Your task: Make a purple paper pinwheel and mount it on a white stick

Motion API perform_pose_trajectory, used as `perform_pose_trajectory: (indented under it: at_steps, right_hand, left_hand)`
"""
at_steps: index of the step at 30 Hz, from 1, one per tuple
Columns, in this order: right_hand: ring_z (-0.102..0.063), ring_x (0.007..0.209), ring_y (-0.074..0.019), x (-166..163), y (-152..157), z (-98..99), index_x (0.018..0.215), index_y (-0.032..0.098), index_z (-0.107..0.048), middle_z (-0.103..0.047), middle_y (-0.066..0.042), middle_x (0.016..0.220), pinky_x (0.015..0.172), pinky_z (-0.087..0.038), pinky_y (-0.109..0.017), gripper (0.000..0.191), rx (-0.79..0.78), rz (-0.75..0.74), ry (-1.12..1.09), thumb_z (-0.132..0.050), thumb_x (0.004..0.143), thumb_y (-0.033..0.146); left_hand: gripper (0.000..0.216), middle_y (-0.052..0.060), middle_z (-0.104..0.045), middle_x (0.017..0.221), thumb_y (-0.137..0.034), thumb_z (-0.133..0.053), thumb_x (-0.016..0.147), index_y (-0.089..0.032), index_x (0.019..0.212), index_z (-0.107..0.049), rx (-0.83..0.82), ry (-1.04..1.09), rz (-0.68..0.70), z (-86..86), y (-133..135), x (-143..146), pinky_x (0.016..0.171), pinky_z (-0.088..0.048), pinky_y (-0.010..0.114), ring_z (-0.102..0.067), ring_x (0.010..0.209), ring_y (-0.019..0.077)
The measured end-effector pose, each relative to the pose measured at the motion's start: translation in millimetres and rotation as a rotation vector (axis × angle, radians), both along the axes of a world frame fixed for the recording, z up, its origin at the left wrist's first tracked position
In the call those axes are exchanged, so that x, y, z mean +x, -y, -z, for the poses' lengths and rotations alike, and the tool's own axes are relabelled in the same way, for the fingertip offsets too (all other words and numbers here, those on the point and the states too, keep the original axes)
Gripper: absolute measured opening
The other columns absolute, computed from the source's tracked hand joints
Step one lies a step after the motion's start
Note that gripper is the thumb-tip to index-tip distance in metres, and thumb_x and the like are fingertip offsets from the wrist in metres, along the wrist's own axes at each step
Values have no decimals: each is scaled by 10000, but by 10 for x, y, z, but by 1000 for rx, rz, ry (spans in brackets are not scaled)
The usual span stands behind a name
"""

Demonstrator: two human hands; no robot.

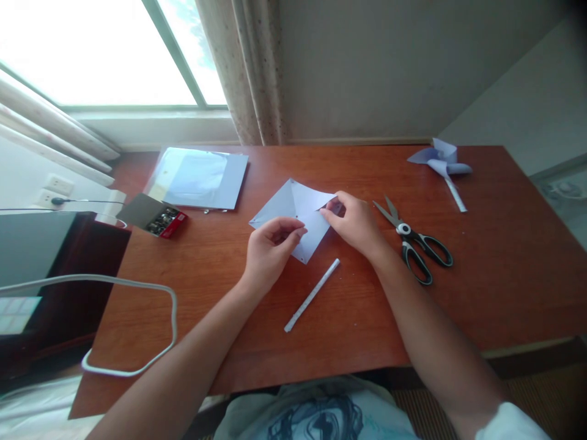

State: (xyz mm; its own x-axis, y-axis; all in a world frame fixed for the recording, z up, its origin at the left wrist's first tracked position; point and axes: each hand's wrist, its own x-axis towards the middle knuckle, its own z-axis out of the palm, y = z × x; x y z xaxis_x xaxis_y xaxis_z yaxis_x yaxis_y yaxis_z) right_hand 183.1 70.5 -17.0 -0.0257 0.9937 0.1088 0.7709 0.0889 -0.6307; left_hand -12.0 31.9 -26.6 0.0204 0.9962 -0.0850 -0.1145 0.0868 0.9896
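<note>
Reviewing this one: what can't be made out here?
All in the head view:
Paper, lower left: covered by the left hand.
Anything between that hand's fingers: too small to tell.
Paper edge at the right hand: partly hidden by its fingers.
Box contents: too small to identify.
Outdoors beyond the window: washed out.

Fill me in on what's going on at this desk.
A person is handling a piece of paper with both hands at the desk. The right hand pinches its right corner, while the left hand is at its near left side, thumb and finger together; whether they grip anything is unclear. A white stick lies nearer the person, with open scissors to the right and a pinwheel at the far right.
</note>
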Motion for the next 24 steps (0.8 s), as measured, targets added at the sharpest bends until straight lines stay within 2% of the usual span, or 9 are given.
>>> perform_pose_trajectory:
  at_steps: [5, 9, 12, 14, 16, 20, 22, 24]
  right_hand:
    - [-714, 862, -201, 40, 29, 39, 936, 207, -617, -734, -39, 931, 753, -552, -309, 175, 33, 62, -516, -696, 812, 301]
    - [-701, 900, -189, 56, 20, 82, 1172, 202, -631, -738, -67, 1095, 743, -548, -299, 430, -57, 68, -665, -735, 769, 307]
    - [-662, 729, -161, 46, 27, 83, 1256, 189, -599, -727, -27, 904, 636, -519, -279, 582, -198, 118, -743, -786, 732, 360]
    - [-611, 617, -136, 28, 39, 76, 1239, 181, -605, -684, 9, 791, 567, -485, -264, 593, -245, 154, -765, -794, 730, 421]
    - [-581, 570, -122, 1, 54, 74, 1163, 175, -638, -667, 14, 758, 535, -463, -256, 522, -237, 163, -754, -769, 750, 466]
    - [-592, 578, -143, -55, 87, 96, 870, 179, -689, -675, -10, 713, 542, -468, -267, 311, -192, 128, -679, -717, 797, 480]
    - [-612, 602, -163, -72, 98, 112, 809, 188, -695, -679, -18, 698, 569, -476, -278, 287, -156, 123, -620, -711, 816, 474]
    - [-629, 628, -179, -80, 102, 126, 832, 196, -711, -695, -25, 720, 587, -484, -287, 285, -116, 128, -570, -701, 836, 481]
  left_hand:
    - [182, 20, -759, 811, -268, -908, 705, -178, 798, -780, -27, 88, -40, -78, 10, -13, 700, -510, 235, -663, 754, 140]
    - [188, 19, -757, 816, -275, -904, 715, -175, 802, -771, -52, 105, -23, -86, -9, -33, 692, -496, 217, -662, 765, 129]
    - [192, 22, -756, 817, -287, -894, 730, -171, 807, -762, -87, 86, 19, -74, -25, -53, 686, -485, 214, -662, 772, 129]
    - [194, 20, -752, 815, -288, -891, 732, -170, 810, -758, -104, 78, 42, -64, -28, -60, 686, -479, 214, -657, 765, 127]
    - [196, 15, -749, 815, -282, -895, 725, -172, 810, -757, -105, 78, 49, -53, -27, -62, 688, -476, 217, -655, 760, 126]
    - [197, 12, -748, 819, -284, -900, 719, -180, 807, -758, -95, 72, 55, -35, -27, -59, 698, -480, 232, -659, 766, 137]
    - [198, 12, -748, 820, -292, -900, 719, -184, 807, -758, -92, 68, 53, -31, -29, -59, 701, -483, 240, -661, 767, 143]
    - [203, 12, -746, 816, -294, -900, 716, -185, 808, -756, -92, 68, 58, -30, -30, -60, 700, -486, 244, -662, 763, 147]
